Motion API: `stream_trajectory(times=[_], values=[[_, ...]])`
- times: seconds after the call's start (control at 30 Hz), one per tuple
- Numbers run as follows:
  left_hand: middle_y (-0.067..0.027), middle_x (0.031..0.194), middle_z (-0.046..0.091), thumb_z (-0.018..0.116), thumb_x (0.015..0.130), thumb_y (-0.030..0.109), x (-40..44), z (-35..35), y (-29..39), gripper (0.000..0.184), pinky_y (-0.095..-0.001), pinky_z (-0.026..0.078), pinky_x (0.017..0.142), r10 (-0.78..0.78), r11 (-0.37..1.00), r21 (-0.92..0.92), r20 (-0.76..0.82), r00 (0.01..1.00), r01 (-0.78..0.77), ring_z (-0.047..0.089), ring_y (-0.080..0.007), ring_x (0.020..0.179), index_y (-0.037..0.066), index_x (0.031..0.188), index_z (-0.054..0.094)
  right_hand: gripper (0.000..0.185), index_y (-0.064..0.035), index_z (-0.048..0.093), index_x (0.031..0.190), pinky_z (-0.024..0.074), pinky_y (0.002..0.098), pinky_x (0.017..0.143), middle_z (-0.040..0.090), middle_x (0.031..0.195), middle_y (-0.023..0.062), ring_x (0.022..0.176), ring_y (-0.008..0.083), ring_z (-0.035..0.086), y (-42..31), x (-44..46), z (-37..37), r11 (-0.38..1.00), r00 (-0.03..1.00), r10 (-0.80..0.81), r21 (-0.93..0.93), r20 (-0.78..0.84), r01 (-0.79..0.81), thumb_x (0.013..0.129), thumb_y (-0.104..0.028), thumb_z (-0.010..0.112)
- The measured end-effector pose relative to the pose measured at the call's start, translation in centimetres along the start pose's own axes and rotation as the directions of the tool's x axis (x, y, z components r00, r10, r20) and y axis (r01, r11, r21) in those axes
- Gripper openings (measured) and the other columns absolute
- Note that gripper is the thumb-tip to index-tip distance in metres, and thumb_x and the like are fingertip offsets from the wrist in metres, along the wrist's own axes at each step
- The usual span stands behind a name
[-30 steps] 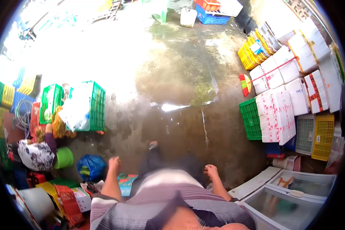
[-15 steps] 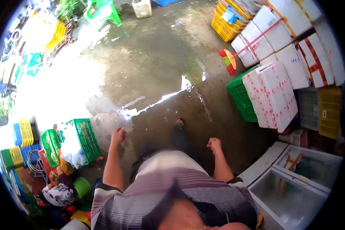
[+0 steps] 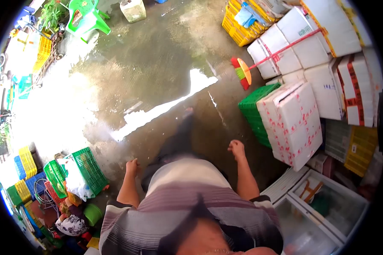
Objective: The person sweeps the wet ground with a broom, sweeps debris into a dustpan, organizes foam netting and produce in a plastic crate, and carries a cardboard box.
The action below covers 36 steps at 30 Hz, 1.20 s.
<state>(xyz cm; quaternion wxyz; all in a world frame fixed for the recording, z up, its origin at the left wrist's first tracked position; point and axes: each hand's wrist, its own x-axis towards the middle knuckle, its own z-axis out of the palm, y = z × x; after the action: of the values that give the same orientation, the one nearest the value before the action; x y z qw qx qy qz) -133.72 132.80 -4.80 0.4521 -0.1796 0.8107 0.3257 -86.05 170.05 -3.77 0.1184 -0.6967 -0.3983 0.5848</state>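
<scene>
My left hand (image 3: pixel 132 167) hangs beside my body with its fingers curled in; nothing shows in it. On the other side my right hand (image 3: pixel 237 148) is also loosely closed, and I see nothing held there. Both hands are in the air over the wet floor (image 3: pixel 166 63), apart from any object. Closest to the left hand stands a green plastic crate (image 3: pixel 89 172) with white bags beside it. A white foam box (image 3: pixel 291 123) against a green crate (image 3: pixel 255 112) is nearest the right hand.
A glass-topped chest freezer (image 3: pixel 315 212) stands at my right. Behind the foam boxes a red-handled broom (image 3: pixel 242 74) leans. A green chair (image 3: pixel 87 19) and a white jerrycan (image 3: pixel 133 10) are ahead. Someone in a patterned top (image 3: pixel 72 224) is low at the left.
The view has shifted forward; the foam boxes and freezer sit lower in it. My left hand has swung back and my right hand slightly forward. One foot now reaches farther ahead.
</scene>
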Motion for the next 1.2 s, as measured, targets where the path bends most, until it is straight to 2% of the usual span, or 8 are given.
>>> stream_trajectory(times=[0.33,0.43,0.53,0.73,0.9,1.0,1.1,1.2], values=[[-0.0063,0.085,0.064,0.059,0.093,0.027,-3.8,22.6,38.4,0.027,-0.0278,0.049,0.062,0.470,0.880,-0.066,0.269,0.841,-0.471,0.060,-0.0139,0.068,0.002,0.103,0.060,0.031,-0.0029,0.056,0.114,0.0374,0.0231,0.039,0.060,0.089,0.0084,0.058,0.0186,0.063,-19.4,14.2,-10.7,0.989,0.988,0.067,0.138,-0.139,-0.047,0.088,-0.019,0.061],[-0.0046,0.088,0.063,0.058,0.095,0.027,-8.2,25.6,44.0,0.026,-0.0263,0.049,0.067,0.566,0.825,-0.155,0.222,0.794,-0.544,0.060,-0.0126,0.073,0.004,0.107,0.060,0.044,0.0052,0.047,0.126,0.0504,0.0283,0.060,0.058,0.100,0.0120,0.068,0.0189,0.061,-28.6,23.1,-16.2,0.988,0.967,-0.128,0.061,-0.218,0.144,0.088,-0.012,0.059],[-0.0047,0.087,0.063,0.058,0.094,0.026,-9.9,27.0,42.5,0.025,-0.0265,0.050,0.065,0.549,0.829,-0.181,0.086,0.832,-0.529,0.060,-0.0124,0.073,0.003,0.105,0.059,0.053,0.0057,0.041,0.133,0.0485,0.0273,0.058,0.058,0.104,0.0131,0.062,0.0167,0.056,-35.1,37.1,-24.2,0.945,0.909,-0.288,0.062,-0.301,0.320,0.087,-0.011,0.061],[-0.0066,0.071,0.059,0.064,0.088,0.023,-12.4,28.4,23.2,0.025,-0.0329,0.047,0.047,0.123,0.992,0.047,-0.159,0.980,-0.117,0.057,-0.0170,0.056,0.000,0.096,0.062,0.061,-0.0048,0.043,0.135,0.0341,0.0284,0.049,0.056,0.112,0.0101,0.077,0.0185,0.055,-49.2,50.4,-31.1,0.956,0.921,-0.139,0.192,-0.364,0.220,0.083,-0.020,0.070],[-0.0059,0.065,0.056,0.061,0.089,0.017,-19.0,31.4,16.0,0.020,-0.0307,0.042,0.044,-0.240,0.955,-0.229,-0.228,0.944,0.188,0.052,-0.0160,0.051,-0.001,0.098,0.063,0.044,-0.0071,0.053,0.114,0.0323,0.0318,0.052,0.057,0.110,0.0077,0.094,0.0210,0.057,-52.7,55.4,-32.4,0.941,0.910,-0.024,0.297,-0.414,0.160,0.080,-0.028,0.072],[-0.0061,0.066,0.055,0.061,0.089,0.017,-19.4,33.7,15.9,0.022,-0.0297,0.040,0.043,-0.278,0.880,-0.436,-0.157,0.947,0.186,0.051,-0.0154,0.050,0.000,0.103,0.061,0.038,-0.0069,0.056,0.109,0.0343,0.0319,0.054,0.060,0.098,0.0062,0.095,0.0196,0.057,-53.1,57.5,-33.5,0.930,0.928,0.021,0.347,-0.372,0.118,0.079,-0.026,0.070],[-0.0047,0.068,0.056,0.062,0.089,0.019,-18.6,36.6,18.6,0.023,-0.0288,0.040,0.044,-0.158,0.922,-0.379,-0.195,0.968,0.074,0.050,-0.0137,0.050,0.000,0.102,0.061,0.038,-0.0035,0.059,0.109,0.0427,0.0407,0.088,0.060,0.107,0.0101,0.103,0.0264,0.057,-54.6,53.8,-30.1,0.971,0.975,-0.162,0.151,-0.151,0.185,0.081,-0.028,0.070],[-0.0072,0.082,0.058,0.064,0.087,0.024,-17.7,40.5,24.5,0.029,-0.0301,0.043,0.059,0.140,0.962,-0.203,-0.203,0.969,-0.181,0.054,-0.0165,0.068,0.000,0.104,0.061,0.024,-0.0026,0.062,0.099,0.0435,0.0345,0.089,0.062,0.104,0.0106,0.098,0.0217,0.057,-53.6,51.8,-24.3,0.920,0.932,-0.286,-0.208,0.224,0.332,0.084,-0.019,0.068]])
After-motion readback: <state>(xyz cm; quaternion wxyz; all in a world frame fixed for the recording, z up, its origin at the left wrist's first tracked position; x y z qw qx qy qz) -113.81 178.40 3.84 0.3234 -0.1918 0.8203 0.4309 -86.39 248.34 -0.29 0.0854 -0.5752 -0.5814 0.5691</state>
